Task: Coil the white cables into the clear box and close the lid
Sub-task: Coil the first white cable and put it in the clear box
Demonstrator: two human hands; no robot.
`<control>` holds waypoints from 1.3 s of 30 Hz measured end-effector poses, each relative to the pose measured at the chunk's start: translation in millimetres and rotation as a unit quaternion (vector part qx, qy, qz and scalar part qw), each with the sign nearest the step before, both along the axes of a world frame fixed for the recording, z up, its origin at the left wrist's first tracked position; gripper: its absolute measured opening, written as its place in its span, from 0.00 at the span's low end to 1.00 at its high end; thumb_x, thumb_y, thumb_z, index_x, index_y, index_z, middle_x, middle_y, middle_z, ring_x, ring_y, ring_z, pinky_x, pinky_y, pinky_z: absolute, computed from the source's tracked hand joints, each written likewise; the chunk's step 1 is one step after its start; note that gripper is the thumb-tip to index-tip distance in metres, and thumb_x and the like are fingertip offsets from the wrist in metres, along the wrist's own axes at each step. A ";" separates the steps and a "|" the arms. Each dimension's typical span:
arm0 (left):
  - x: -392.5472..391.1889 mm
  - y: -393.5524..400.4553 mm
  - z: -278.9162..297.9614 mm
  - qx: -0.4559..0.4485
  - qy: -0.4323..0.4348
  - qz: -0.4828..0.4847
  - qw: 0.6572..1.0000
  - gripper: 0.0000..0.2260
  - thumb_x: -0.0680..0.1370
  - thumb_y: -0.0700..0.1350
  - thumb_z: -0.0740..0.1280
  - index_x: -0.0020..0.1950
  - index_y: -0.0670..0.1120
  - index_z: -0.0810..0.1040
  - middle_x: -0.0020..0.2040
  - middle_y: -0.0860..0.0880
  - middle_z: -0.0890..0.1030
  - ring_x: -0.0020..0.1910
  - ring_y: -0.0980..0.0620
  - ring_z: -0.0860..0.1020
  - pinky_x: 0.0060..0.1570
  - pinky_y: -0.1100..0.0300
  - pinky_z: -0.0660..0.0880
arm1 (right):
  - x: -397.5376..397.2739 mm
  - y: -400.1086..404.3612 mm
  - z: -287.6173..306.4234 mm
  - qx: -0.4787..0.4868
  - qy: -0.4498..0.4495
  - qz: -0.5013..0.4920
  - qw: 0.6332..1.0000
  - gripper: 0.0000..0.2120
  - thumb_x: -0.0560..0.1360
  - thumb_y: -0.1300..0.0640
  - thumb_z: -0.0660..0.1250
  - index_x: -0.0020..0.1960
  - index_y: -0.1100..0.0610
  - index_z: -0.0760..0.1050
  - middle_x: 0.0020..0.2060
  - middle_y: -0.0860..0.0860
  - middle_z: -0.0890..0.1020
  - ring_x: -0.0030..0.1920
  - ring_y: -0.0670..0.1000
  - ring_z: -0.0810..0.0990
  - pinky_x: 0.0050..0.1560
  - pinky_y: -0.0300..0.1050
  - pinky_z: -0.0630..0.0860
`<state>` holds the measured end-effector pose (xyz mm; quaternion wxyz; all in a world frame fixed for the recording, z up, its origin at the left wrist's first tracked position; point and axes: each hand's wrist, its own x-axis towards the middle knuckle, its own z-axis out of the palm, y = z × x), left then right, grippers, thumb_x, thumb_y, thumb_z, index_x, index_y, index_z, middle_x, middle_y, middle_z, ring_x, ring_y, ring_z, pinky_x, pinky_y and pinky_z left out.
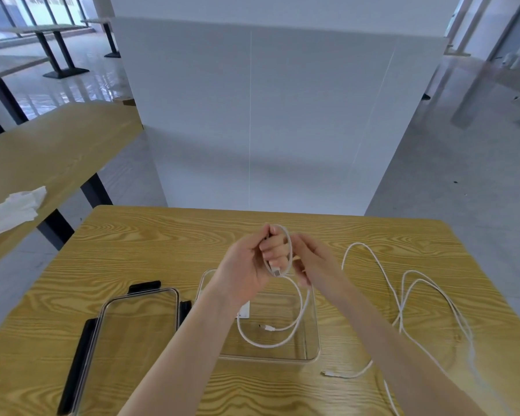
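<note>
Above the clear box [311,357], my left hand [246,265] grips a small loop of a white cable [288,250], with one connector showing below its fingers. My right hand [315,262] pinches the same cable just beside the loop. The cable's loose end hangs down and curves inside the box, its other connector lying on the box floor. A second white cable [415,298] lies tangled on the table to the right of the box. The clear lid [132,328] with black clips lies flat to the left of the box.
The wooden table [150,241] ends at a white partition [252,115] behind. A second wooden table on the left carries crumpled white tissue [12,210]. Grey floor lies to the right.
</note>
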<state>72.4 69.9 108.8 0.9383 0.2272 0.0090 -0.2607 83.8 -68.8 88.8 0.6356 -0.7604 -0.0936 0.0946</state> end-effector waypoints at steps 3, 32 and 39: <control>8.7 6.6 0.9 -0.102 0.018 0.007 0.995 0.10 0.77 0.42 0.58 0.39 0.39 0.75 0.28 0.50 0.69 0.25 0.54 0.69 0.26 0.65 0.69 | -16.3 9.1 -16.3 0.028 0.055 0.036 0.997 0.13 0.82 0.53 0.52 0.46 0.59 0.72 0.27 0.51 0.77 0.19 0.47 0.68 0.20 0.39 0.65; -0.8 9.2 -6.7 -0.041 -0.053 -0.039 0.997 0.17 0.79 0.45 0.53 0.37 0.40 0.75 0.26 0.52 0.63 0.23 0.56 0.62 0.26 0.65 0.67 | 7.0 -0.6 -4.0 -0.027 -0.100 -0.052 0.993 0.17 0.79 0.52 0.58 0.38 0.61 0.76 0.22 0.47 0.66 0.23 0.44 0.61 0.24 0.36 0.58; 26.3 5.3 -1.1 -0.027 0.046 0.194 0.979 0.16 0.82 0.45 0.52 0.38 0.43 0.70 0.27 0.51 0.72 0.24 0.55 0.72 0.26 0.65 0.71 | -29.8 18.3 -19.1 -0.100 0.055 0.089 0.990 0.10 0.82 0.54 0.51 0.50 0.45 0.70 0.28 0.50 0.70 0.20 0.44 0.63 0.18 0.38 0.62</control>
